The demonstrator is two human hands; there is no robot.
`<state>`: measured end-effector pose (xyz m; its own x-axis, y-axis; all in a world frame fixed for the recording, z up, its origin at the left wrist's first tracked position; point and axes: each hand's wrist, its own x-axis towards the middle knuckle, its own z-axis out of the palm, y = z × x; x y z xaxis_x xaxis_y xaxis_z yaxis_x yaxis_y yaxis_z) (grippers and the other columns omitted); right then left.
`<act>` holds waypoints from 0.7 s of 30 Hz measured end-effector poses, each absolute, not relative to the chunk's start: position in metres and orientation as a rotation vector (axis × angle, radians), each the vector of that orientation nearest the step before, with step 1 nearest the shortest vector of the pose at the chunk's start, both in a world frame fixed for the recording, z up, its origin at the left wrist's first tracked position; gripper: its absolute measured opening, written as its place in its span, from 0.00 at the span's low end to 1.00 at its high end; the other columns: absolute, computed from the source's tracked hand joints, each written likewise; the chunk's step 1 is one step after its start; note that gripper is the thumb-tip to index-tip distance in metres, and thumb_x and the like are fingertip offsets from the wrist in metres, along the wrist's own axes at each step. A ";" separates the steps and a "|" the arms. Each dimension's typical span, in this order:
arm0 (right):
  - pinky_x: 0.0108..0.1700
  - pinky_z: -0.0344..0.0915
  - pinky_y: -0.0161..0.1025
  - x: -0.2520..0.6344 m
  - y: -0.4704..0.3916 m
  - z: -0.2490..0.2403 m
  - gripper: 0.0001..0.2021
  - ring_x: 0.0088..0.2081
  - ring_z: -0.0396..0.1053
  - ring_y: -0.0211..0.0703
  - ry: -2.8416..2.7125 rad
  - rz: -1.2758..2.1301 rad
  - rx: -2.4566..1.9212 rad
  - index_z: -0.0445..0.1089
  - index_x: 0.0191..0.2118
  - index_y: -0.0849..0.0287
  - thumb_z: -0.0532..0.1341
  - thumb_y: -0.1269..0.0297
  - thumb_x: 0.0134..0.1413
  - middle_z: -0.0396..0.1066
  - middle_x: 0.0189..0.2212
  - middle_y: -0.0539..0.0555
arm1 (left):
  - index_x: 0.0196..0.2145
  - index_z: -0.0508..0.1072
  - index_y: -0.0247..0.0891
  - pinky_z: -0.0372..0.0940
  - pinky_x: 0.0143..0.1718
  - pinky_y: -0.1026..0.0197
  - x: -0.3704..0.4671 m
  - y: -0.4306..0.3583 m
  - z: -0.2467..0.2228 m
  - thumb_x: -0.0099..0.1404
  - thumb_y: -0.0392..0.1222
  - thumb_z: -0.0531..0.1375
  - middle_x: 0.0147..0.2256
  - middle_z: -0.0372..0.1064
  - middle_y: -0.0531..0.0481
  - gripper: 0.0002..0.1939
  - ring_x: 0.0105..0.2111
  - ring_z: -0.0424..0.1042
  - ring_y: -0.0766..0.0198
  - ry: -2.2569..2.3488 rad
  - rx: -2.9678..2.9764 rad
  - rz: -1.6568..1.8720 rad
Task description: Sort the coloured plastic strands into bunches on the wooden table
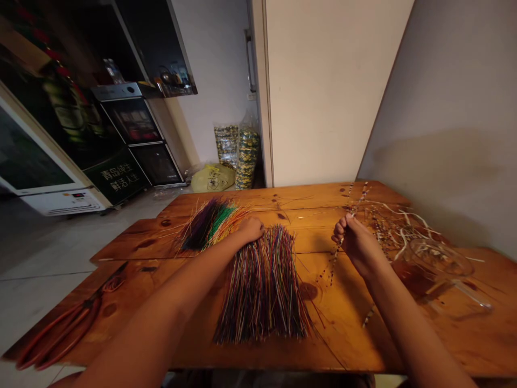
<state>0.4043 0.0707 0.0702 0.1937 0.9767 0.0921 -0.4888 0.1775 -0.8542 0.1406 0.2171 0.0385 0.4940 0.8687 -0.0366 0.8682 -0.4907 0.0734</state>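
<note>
A wide bundle of thin multicoloured strands lies on the wooden table in front of me, fanned toward the near edge. My left hand is at its far upper end, fingers curled down and closed; what they pinch, if anything, is hidden. Behind that arm rests a second bundle of purple, green and orange strands. To the right, my right hand is raised above the table, closed around a few thin strands with dark and light bands. Their ends stick out above and below the fist.
Red-handled shears lie at the table's left. On the right stand a clear jug on its side and a tangle of pale and banded strands. Beyond the table are plastic-wrapped rolls, a yellow bag and a cabinet.
</note>
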 end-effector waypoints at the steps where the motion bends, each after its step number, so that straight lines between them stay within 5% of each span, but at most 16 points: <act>1: 0.24 0.57 0.33 0.404 0.071 0.070 0.16 0.21 0.55 0.34 -0.775 1.189 -0.801 0.62 0.22 0.56 0.66 0.52 0.44 0.57 0.19 0.46 | 0.33 0.76 0.35 0.65 0.38 0.58 0.140 0.218 0.039 0.63 0.46 0.54 0.35 0.75 0.42 0.14 0.35 0.72 0.59 1.571 2.635 -0.001; 8: 0.23 0.56 0.34 0.405 0.074 0.067 0.16 0.21 0.55 0.35 -0.806 1.177 -0.820 0.62 0.23 0.55 0.65 0.51 0.46 0.57 0.19 0.46 | 0.29 0.76 0.39 0.63 0.30 0.62 0.144 0.221 0.044 0.59 0.51 0.58 0.28 0.74 0.48 0.14 0.29 0.71 0.62 1.640 2.560 -0.079; 15: 0.23 0.56 0.35 0.406 0.073 0.069 0.16 0.21 0.54 0.35 -0.810 1.155 -0.856 0.61 0.23 0.55 0.64 0.50 0.45 0.57 0.19 0.47 | 0.38 0.72 0.34 0.67 0.37 0.56 0.144 0.220 0.046 0.64 0.49 0.56 0.36 0.71 0.48 0.15 0.34 0.71 0.64 1.530 2.579 -0.179; 21: 0.24 0.56 0.34 0.405 0.073 0.070 0.15 0.21 0.54 0.35 -0.781 1.169 -0.829 0.62 0.23 0.55 0.65 0.52 0.45 0.56 0.19 0.46 | 0.35 0.73 0.35 0.64 0.42 0.57 0.146 0.221 0.047 0.61 0.44 0.59 0.40 0.71 0.47 0.10 0.40 0.69 0.61 1.373 2.745 -0.136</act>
<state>0.4050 0.0725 0.0701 0.2127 0.9728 0.0917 -0.4568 0.1819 -0.8708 0.1464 0.2208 0.0473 0.5969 0.7947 -0.1100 0.8009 -0.5984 0.0226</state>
